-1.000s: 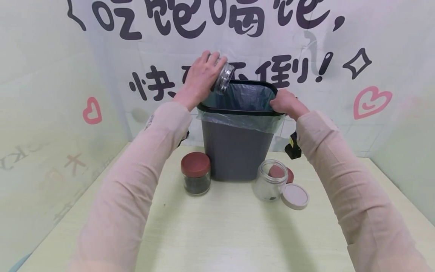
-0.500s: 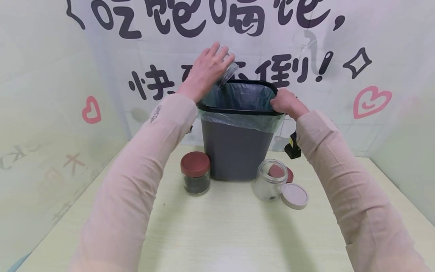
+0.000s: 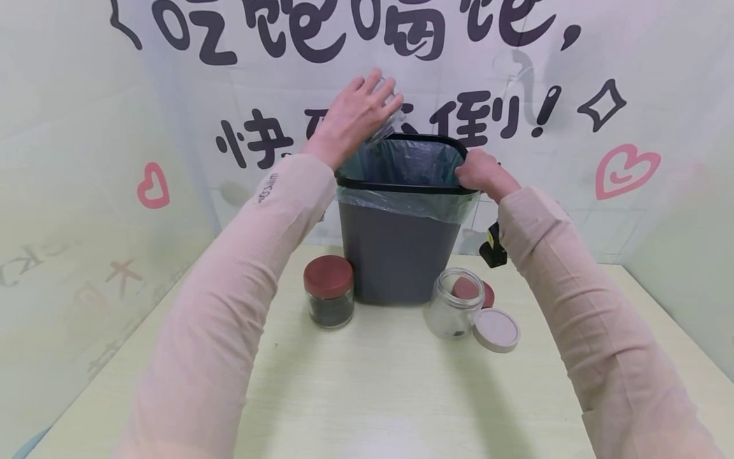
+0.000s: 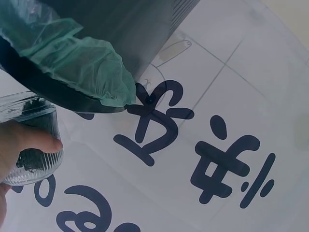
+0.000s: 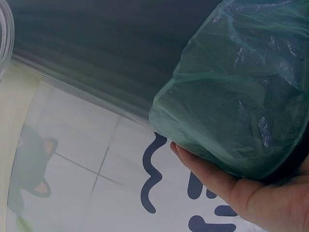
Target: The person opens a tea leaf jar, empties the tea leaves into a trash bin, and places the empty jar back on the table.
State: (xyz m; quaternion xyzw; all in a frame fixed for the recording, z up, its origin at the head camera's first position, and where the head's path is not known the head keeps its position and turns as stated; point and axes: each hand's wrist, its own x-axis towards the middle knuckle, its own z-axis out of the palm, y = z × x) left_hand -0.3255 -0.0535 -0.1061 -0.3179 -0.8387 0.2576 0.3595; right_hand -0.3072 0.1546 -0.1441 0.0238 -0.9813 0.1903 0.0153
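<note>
In the head view, my left hand (image 3: 357, 118) holds a clear glass jar (image 3: 383, 132) tipped over the left rim of a grey trash bin (image 3: 398, 252). Dark stuff shows inside that jar (image 4: 48, 166) in the left wrist view, where the thumb lies across its side. My right hand (image 3: 483, 172) grips the bin's right rim over the folded liner. From the right wrist view, its fingers lie along the outside of the green plastic bag (image 5: 217, 116). The jar's mouth is mostly hidden behind my left hand in the head view.
Left of the bin stands a jar with a red lid (image 3: 329, 287) and dark contents. At its right are an uncapped glass jar (image 3: 455, 306), a pale lid (image 3: 497, 330) and a red lid (image 3: 489, 294). A printed wall sheet (image 3: 573, 172) hangs close behind.
My left hand has moved right and slightly up, turning the jar further over toward the bin's opening. The right hand stays on the rim.
</note>
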